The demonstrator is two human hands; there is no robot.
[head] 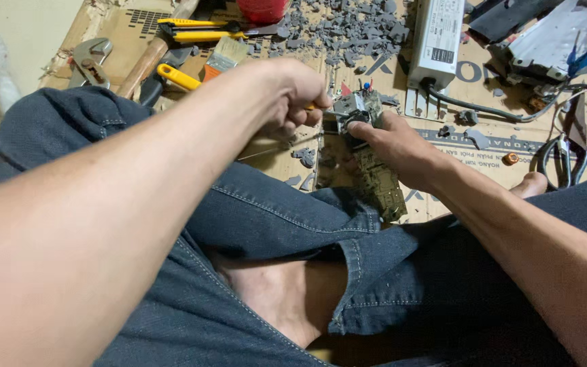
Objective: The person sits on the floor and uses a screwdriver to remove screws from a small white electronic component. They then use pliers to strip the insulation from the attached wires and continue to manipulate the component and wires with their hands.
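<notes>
Circuit board [383,180]: a long, greenish, grimy board, standing tilted against the person's denim-clad leg, its lower end by the knee and its upper end raised over the cardboard sheet.
Board top [360,107]: grey metal and small parts cluster at the upper end, just between the two hands.
Right hand [397,144]: wrapped around the upper part of the circuit board, fingers closed on it, thumb side toward the parts at the top.
Left hand [295,102]: clenched into a fist around a thin tool whose tip meets the board top; only a sliver of an orange-yellow handle shows past the knuckles, so the kind of tool cannot be told.
Legs: crossed, in dark blue jeans, one bare foot tucked in the middle; the person sits on the floor.
Cardboard sheet [443,132]: flattened, spread on the floor under all the work.
Grey fragments [348,30]: a pile of broken grey pieces, beyond the hands.
White driver box [437,42]: long, upright in view, a black cable leaving its lower end.
Paintbrush [223,56]: left of the fragments, beside a yellow-handled utility knife [202,30].
Wooden handle [149,58]: lying diagonally, near an adjustable wrench [90,62].
Scissors [568,158]: black-handled, far right.
</notes>
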